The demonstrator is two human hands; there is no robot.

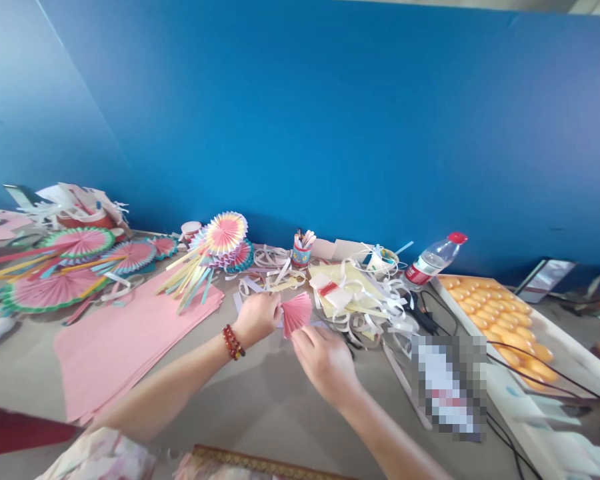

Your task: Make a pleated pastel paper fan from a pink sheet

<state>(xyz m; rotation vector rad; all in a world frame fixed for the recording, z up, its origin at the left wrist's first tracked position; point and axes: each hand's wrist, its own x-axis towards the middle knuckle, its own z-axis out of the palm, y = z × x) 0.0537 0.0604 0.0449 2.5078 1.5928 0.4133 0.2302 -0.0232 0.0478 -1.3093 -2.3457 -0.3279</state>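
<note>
Between my two hands is a small pleated pink paper fan (296, 315), partly spread, held above the grey table. My left hand (258, 317), with a beaded bracelet at the wrist, pinches the fan's left end. Its lower right edge is gripped by the fingers of my right hand (324, 360). Some of my fingertips are hidden behind the paper. Left of my hands lies a stack of pink paper sheets (125, 340). Curled white paper strips (365, 300) are heaped just beyond my right hand.
Finished pleated paper rosettes (227, 233) with strip tails lie at the back left. A pen cup (302, 253) stands by the blue wall. To the right are a plastic bottle (433, 261), black cables (505, 433) and a white tray (575, 357) of yellow-orange rounded pieces.
</note>
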